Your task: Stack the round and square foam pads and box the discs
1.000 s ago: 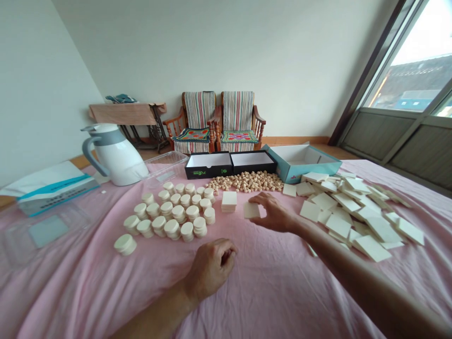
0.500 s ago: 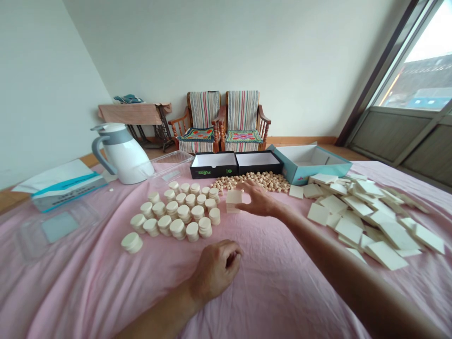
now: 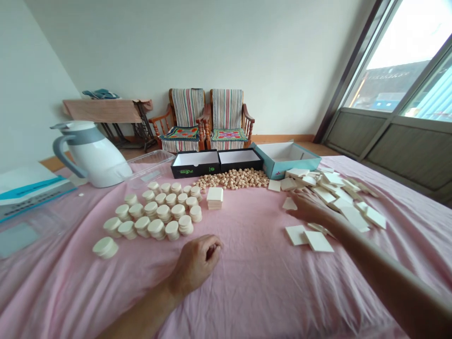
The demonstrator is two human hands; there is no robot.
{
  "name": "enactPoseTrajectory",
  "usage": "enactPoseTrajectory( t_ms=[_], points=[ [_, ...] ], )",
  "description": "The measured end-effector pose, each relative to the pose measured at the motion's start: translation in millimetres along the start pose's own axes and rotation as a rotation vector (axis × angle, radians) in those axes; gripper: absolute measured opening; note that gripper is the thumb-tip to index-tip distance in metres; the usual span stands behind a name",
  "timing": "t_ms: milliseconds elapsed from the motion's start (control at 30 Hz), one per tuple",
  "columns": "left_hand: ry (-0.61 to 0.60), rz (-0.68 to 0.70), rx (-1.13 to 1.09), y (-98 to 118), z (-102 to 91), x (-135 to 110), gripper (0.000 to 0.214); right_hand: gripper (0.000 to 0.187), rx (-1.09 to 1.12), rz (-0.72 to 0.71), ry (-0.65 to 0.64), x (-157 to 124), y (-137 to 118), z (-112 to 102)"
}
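- Round-disc stacks (image 3: 163, 212) stand beyond and left of your left hand (image 3: 197, 261), which is curled into a loose fist above the pink cloth (image 3: 247, 282).
- The square stack (image 3: 214, 195) sits beyond that fist, well apart from your right hand (image 3: 310, 207).
- One square tile (image 3: 289, 204) shows between your right thumb and fingers; whether they grip it, you cannot tell.
- The tile pile (image 3: 353, 214) spreads beside and beyond that hand.

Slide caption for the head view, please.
Right hand at the loose square tiles, left hand curled near stacked round discs.
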State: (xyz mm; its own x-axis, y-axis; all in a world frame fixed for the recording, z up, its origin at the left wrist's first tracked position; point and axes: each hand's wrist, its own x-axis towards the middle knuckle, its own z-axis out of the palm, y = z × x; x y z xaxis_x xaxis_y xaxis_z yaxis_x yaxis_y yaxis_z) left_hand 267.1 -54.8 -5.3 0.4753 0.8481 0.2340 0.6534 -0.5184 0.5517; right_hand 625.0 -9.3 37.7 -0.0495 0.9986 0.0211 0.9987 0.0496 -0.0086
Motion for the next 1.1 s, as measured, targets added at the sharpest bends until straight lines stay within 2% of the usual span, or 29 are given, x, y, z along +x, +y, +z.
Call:
enactPoseTrajectory(
  t_ms=[200, 433, 633, 733, 833, 967, 1100],
  points=[
    [0.012, 0.017, 0.022, 1.1, -0.1, -1.2, 0.017, 0.031, 0.005, 0.018, 0.028, -3.6, -2.3, 12.8],
    [-0.006, 0.014, 0.065, 1.5, 1.0, -1.1, 0.017, 0.054, 0.179, 0.012, 0.009, -6.1, 8.3, 16.3],
    [-0.171, -0.08, 0.145, 10.8, -6.6, 10.9, 0.013, 0.058, 0.401, -0.03, 0.013, -21.9, 8.8, 7.0],
    [-0.213, -0.057, 0.15, 19.5, -7.6, 24.7, 0.009, 0.058, 0.513, -0.12, 0.052, -24.2, -5.9, 5.7],
    [-0.18, -0.018, 0.148, 29.0, -3.2, 38.0, 0.01, 0.06, 0.578, -0.219, 0.083, -15.0, -31.2, 11.4],
    [-0.11, -0.001, 0.151, 33.2, 7.3, 45.5, 0.014, 0.065, 0.625, -0.342, 0.065, 12.7, -70.2, 22.0],
    [-0.031, 0.004, 0.141, 24.8, 17.0, 41.3, 0.016, 0.065, 0.599, -0.404, 0.045, 46.8, -104.1, 25.6]
  ],
)
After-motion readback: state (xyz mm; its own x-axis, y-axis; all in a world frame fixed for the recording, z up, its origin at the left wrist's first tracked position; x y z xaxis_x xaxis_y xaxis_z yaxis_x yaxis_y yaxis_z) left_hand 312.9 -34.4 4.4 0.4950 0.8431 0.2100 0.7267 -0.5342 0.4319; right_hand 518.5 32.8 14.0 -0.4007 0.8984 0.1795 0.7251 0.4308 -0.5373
